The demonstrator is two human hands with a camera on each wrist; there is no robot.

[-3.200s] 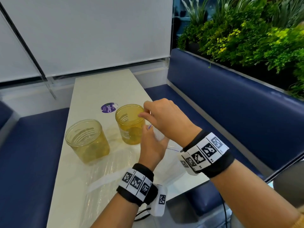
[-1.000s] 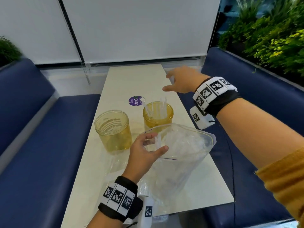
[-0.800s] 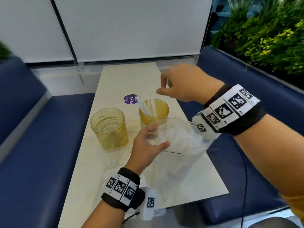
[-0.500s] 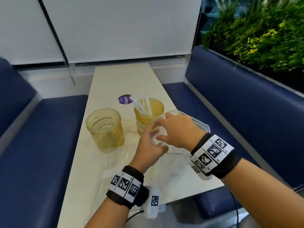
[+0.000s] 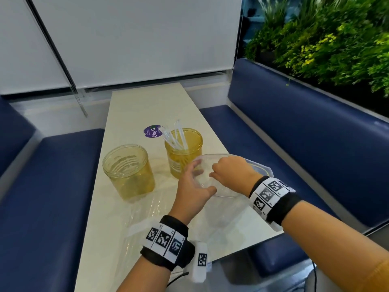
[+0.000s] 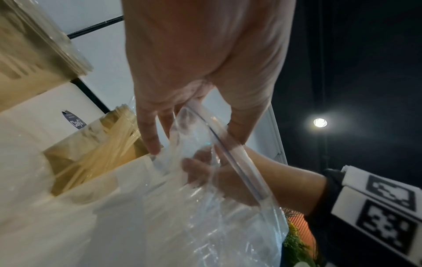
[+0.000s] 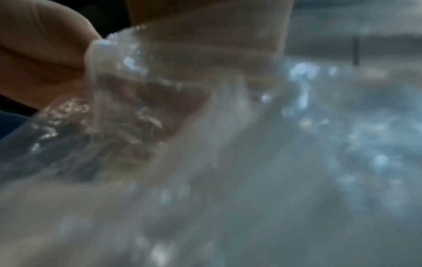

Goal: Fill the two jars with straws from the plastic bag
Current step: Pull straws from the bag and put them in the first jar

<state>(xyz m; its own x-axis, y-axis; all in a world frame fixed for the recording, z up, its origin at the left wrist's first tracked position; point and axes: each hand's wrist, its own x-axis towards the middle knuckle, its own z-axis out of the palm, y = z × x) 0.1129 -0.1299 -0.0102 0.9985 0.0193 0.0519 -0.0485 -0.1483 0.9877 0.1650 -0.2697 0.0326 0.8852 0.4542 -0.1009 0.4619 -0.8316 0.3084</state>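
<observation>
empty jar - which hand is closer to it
Left. The left hand holds the bag's rim just right of the empty jar; the right hand reaches into the bag, farther right.

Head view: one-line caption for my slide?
Left hand holds bag open; right hand reaches inside.

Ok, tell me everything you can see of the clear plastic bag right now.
The clear plastic bag is thin, crinkly and see-through, with a zip strip along its mouth. It sits on the pale table just in front of the right-hand amber jar, mouth up and held open. The left hand grips its near rim; the right hand reaches inside. Its contents are too blurred to make out.
</observation>
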